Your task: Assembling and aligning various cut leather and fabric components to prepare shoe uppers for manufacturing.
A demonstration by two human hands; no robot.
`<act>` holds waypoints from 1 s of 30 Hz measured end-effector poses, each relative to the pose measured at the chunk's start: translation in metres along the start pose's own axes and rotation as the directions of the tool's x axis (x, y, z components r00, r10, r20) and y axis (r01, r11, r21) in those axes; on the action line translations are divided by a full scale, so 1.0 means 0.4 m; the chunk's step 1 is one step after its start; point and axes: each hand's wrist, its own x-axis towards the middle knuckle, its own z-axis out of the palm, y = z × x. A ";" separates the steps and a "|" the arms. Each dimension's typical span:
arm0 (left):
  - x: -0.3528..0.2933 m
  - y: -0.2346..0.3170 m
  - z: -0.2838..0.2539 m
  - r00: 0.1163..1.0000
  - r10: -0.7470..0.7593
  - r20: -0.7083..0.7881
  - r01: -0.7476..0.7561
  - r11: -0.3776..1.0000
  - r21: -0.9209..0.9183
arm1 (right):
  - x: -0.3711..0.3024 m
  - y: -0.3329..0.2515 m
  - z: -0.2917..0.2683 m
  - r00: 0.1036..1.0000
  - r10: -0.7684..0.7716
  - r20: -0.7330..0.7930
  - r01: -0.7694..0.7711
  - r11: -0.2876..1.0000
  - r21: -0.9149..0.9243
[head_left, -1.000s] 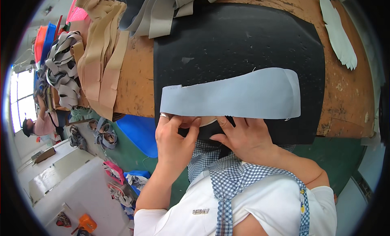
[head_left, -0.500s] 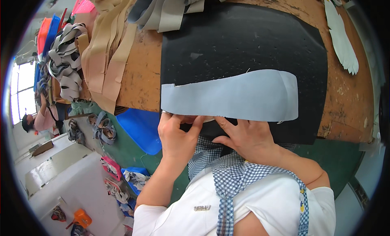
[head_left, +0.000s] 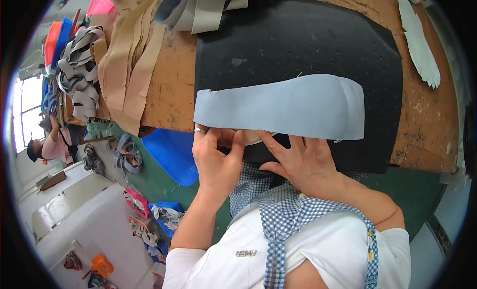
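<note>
A long light-blue piece of sheet material [head_left: 278,105], narrow at its left end and wider and rounded at the right, lies across a black mat [head_left: 298,45]. My left hand [head_left: 217,157] is curled at its near edge on the left, gripping it with fingertips tucked beneath. My right hand [head_left: 308,162] has its fingers spread and reaching under the near edge, thumb held apart. Between the hands a beige layer [head_left: 252,137] peeks out from underneath. The fingertips of both hands are partly hidden by the blue piece.
Tan strips [head_left: 131,65] and grey strips [head_left: 206,13] lie on the wooden table [head_left: 174,90]. White cut pieces [head_left: 417,45] rest at the far right. Below the table's left edge stands a blue bin [head_left: 171,157]. Another person [head_left: 54,145] is at the far left.
The blue piece has shifted a little away from me, its left end tilting lower. Both hands stay at its near edge, and more of the beige layer shows.
</note>
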 end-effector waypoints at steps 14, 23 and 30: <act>-0.012 0.016 0.006 1.000 0.014 -0.013 -0.013 0.994 0.107 | 0.041 -0.008 -0.010 0.989 -0.143 -0.038 0.148 0.975 0.165; -0.064 -0.016 0.013 0.973 0.179 -0.149 -0.179 0.984 0.013 | 0.046 -0.017 -0.013 0.984 -0.173 -0.046 0.174 0.985 0.002; -0.057 -0.015 0.000 0.964 0.238 -0.117 -0.231 0.970 0.069 | 0.068 -0.009 -0.033 0.976 -0.111 -0.187 0.141 0.978 0.154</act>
